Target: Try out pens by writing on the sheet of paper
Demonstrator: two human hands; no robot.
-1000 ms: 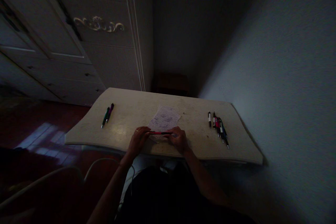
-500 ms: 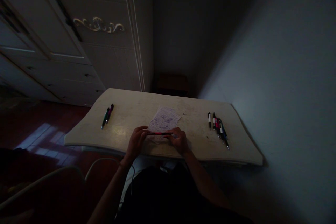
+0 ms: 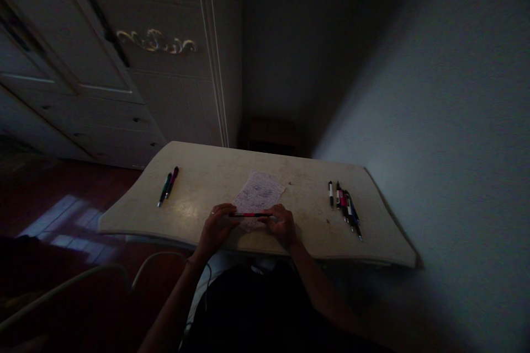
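A red and black pen (image 3: 249,214) lies level between my hands, above the near part of a scribbled sheet of paper (image 3: 259,192). The fingers of my left hand (image 3: 216,226) are closed on the pen's left end. At its right end, my right hand (image 3: 281,225) pinches it between thumb and fingers. The paper sits at the middle of the white table (image 3: 207,171), covered with dark ink marks. Its near edge is partly hidden by the pen and my hands.
A green pen (image 3: 164,190) and a purple pen (image 3: 172,182) lie at the table's left. Several pens (image 3: 348,207) are bunched at the right, beside a white and black pen (image 3: 330,194). A wall (image 3: 467,138) borders the right side; a cabinet (image 3: 174,94) stands behind at left.
My left thumb has shifted lower and nearer to me, away from the pen's upper side. The pen stays between both hands, almost in the same place. The view has tilted slightly.
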